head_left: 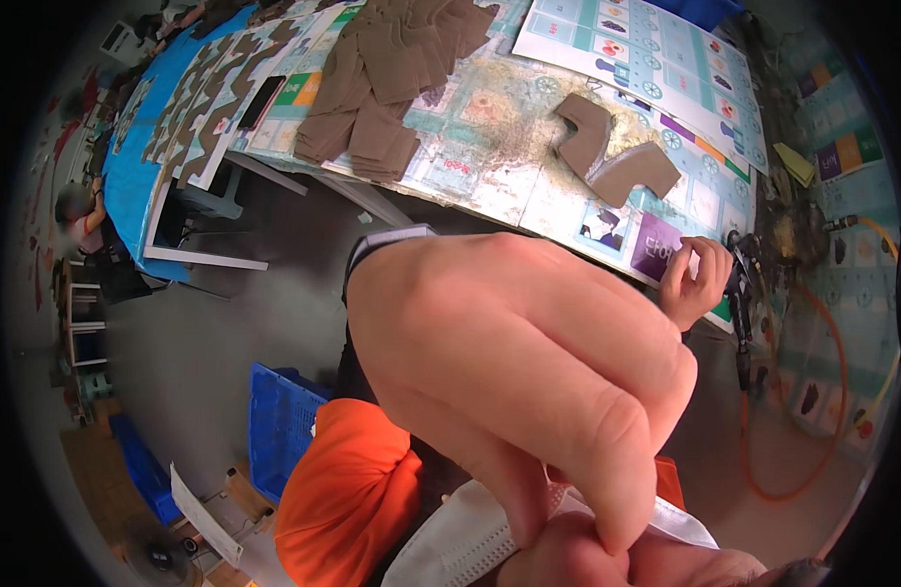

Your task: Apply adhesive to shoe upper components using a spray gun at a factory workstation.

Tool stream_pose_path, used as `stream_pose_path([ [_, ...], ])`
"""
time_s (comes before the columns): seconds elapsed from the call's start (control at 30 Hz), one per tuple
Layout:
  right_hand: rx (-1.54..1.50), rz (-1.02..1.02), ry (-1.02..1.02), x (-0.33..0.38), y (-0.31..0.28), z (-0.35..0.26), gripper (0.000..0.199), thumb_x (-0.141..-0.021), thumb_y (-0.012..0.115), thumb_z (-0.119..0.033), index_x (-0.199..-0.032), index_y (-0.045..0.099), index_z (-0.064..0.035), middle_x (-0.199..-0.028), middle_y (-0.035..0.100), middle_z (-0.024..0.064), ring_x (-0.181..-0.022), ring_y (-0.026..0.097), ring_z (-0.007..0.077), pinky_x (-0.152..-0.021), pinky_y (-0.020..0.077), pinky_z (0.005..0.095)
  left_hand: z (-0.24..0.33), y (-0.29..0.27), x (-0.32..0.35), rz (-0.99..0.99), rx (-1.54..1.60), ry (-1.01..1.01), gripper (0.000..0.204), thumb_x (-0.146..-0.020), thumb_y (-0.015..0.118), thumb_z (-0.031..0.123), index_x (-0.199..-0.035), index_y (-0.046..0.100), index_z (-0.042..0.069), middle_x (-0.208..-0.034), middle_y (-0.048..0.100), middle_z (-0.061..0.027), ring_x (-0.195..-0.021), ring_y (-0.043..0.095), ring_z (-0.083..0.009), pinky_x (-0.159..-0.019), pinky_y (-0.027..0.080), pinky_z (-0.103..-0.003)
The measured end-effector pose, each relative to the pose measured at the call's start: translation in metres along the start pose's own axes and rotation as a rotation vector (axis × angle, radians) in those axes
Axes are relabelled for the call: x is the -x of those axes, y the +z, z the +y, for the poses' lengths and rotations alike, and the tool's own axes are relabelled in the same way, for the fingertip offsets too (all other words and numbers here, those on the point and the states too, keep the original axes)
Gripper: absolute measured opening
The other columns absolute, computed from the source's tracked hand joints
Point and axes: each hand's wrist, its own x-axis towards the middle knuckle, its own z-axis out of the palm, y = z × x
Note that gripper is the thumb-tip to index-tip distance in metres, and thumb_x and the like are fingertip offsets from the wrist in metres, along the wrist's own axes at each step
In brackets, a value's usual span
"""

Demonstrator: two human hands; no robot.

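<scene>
My left hand (509, 333) is raised very close to the camera, its back filling the middle of the view. Its fingers are bent and pressed together by a white pleated mask (450, 543); what lies between the fingertips is hidden. Farther off, my right hand (697, 279) is at the table's front edge with loosely bent fingers, and I see nothing in them. Just right of it is a black spray gun (742, 293); whether they touch I cannot tell. A pair of joined brown cut pieces (612, 152) lies on the stained table (499, 171) beyond.
A large pile of brown cut pieces (382, 78) covers the table's back left, beside a dark phone (262, 103). A printed board (666, 59) lies at the back right. An orange hose (842, 391) loops at the right. A blue crate (274, 426) stands at lower left.
</scene>
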Motion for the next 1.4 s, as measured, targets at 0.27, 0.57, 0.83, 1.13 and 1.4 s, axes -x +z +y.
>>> stream_pose_path([
  [0.27, -0.007, -0.004, -0.014, -0.003, 0.0, -0.004, 0.008, -0.078, 0.062, 0.005, -0.082, 0.062, -0.0016, -0.085, 0.065, 0.0117, -0.082, 0.058, 0.0309, -0.077, 0.0469, 0.0399, -0.021, -0.013, 0.008, -0.114, 0.287, 0.014, 0.012, -0.092, 0.064, 0.004, -0.083, 0.072, 0.006, -0.084, 0.065, -0.0105, -0.062, 0.052, -0.0181, -0.05, 0.04, -0.028],
  [0.57, -0.011, -0.007, 0.009, -0.004, 0.0, 0.005, 0.008, -0.074, 0.063, 0.002, -0.081, 0.062, -0.0011, -0.084, 0.064, 0.0116, -0.081, 0.059, 0.0314, -0.075, 0.0471, 0.0392, -0.037, 0.055, 0.015, 0.515, 0.53, -0.103, 0.034, -0.091, 0.069, 0.021, -0.096, 0.065, -0.013, -0.093, 0.065, -0.0238, -0.078, 0.063, -0.0262, -0.065, 0.053, -0.033],
  [0.83, 0.003, -0.005, 0.008, -0.009, -0.002, 0.002, 0.01, -0.073, 0.063, 0.004, -0.081, 0.062, -0.0011, -0.083, 0.064, 0.0117, -0.081, 0.059, 0.0319, -0.073, 0.0474, 0.0392, -0.037, 0.03, 0.005, 0.411, 0.468, -0.216, 0.04, -0.093, 0.07, 0.03, -0.1, 0.064, -0.009, -0.095, 0.069, -0.0237, -0.08, 0.068, -0.0321, -0.069, 0.058, -0.037],
  [1.13, -0.013, -0.038, 0.017, -0.007, -0.005, 0.001, 0.008, -0.075, 0.062, 0.004, -0.082, 0.062, -0.0013, -0.084, 0.063, 0.0113, -0.082, 0.059, 0.0313, -0.074, 0.0473, 0.039, -0.002, -0.159, 0.069, 0.443, -1.252, -1.039, 0.033, -0.089, 0.074, 0.02, -0.116, 0.065, 0.003, -0.105, 0.074, -0.0085, -0.098, 0.069, -0.0172, -0.089, 0.05, -0.029],
  [1.4, -0.011, -0.04, 0.002, -0.006, -0.005, 0.002, 0.008, -0.076, 0.063, 0.003, -0.082, 0.061, -0.0002, -0.084, 0.063, 0.0126, -0.084, 0.059, 0.0325, -0.075, 0.0479, 0.0403, 0.011, -0.266, 0.165, -0.115, -1.665, -1.514, 0.082, -0.069, 0.089, 0.031, -0.135, 0.049, 0.003, -0.135, 0.056, -0.018, -0.127, 0.053, -0.0334, -0.101, 0.046, -0.041],
])
